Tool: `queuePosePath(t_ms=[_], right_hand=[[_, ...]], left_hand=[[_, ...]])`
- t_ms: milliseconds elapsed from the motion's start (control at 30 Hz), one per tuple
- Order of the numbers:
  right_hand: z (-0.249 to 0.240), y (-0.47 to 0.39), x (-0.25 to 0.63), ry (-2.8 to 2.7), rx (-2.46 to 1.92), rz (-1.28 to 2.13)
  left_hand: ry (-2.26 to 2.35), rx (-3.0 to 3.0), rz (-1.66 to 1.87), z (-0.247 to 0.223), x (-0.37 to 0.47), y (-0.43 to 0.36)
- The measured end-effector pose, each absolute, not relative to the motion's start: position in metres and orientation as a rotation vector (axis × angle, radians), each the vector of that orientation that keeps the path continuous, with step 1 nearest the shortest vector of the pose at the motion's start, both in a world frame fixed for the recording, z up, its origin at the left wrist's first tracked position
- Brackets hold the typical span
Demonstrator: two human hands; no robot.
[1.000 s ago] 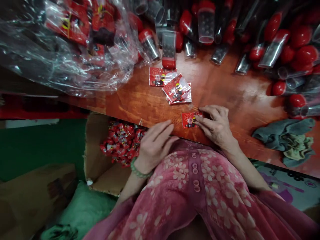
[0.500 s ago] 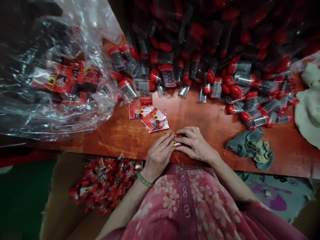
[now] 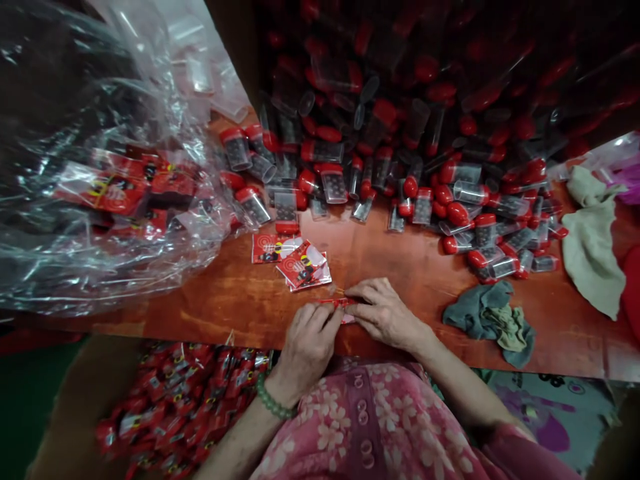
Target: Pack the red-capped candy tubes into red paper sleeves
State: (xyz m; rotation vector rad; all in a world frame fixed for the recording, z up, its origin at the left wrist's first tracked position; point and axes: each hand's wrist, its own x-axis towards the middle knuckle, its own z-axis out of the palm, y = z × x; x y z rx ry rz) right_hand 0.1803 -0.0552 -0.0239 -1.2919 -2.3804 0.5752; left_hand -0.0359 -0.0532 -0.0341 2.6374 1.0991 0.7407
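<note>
I look down through the head camera at two bare hands working close together at the near edge of a reddish-brown wooden counter point(image 3: 390, 261). The left hand point(image 3: 309, 339) and the right hand point(image 3: 383, 312) meet just in front of the body, their fingers closed on a small red packet point(image 3: 343, 302) lying between them at the counter's edge. The fingers cover much of it, so I cannot make out its full shape. A green bead bracelet point(image 3: 274, 401) circles the left wrist, and the person wears a pink floral top point(image 3: 333, 430).

Just beyond the hands, slightly to the left, flat printed packets point(image 3: 303, 264) overlap in a loose heap. Behind them I see a broad pile of clear tubes with red caps point(image 3: 334, 183), running back into shadow. A crinkled clear plastic bag point(image 3: 165, 283) sprawls on the left, with more red packets showing through it. On the right lie a crumpled blue-grey cloth point(image 3: 463, 310) with a pale green one point(image 3: 509, 328) bunched against it, and farther off a larger pale cloth point(image 3: 593, 247). Below the counter, at lower left, a cardboard box point(image 3: 65, 407) holds many red wrapped pieces point(image 3: 185, 400).
</note>
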Motion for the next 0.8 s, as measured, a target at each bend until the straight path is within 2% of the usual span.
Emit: queuePosePath(t_ms=[133,300,400,600,800], right_hand=[[0.002,-0.038,0.198,-2.345,-1.375,0.677],[0.008,0.004,0.242,-1.85,-1.848,0.108],[-0.005,0.028,0.26,-1.755,-1.978,-0.045],[-0.014,0.048,0.269,-1.728,-2.102,0.056],[0.01,0.016,0.267,-1.73,-1.955,0.179]], left_hand=[[1.091,2.576,0.825,-0.035,-0.036,-0.048],[1.073,2.482,0.818,-0.033,-0.036,-0.047],[1.05,2.449,0.753,-0.026,-0.037,-0.048],[1.046,2.33,0.604,-0.018,-0.041,-0.045],[1.13,2.182,0.827,-0.028,-0.035,-0.047]])
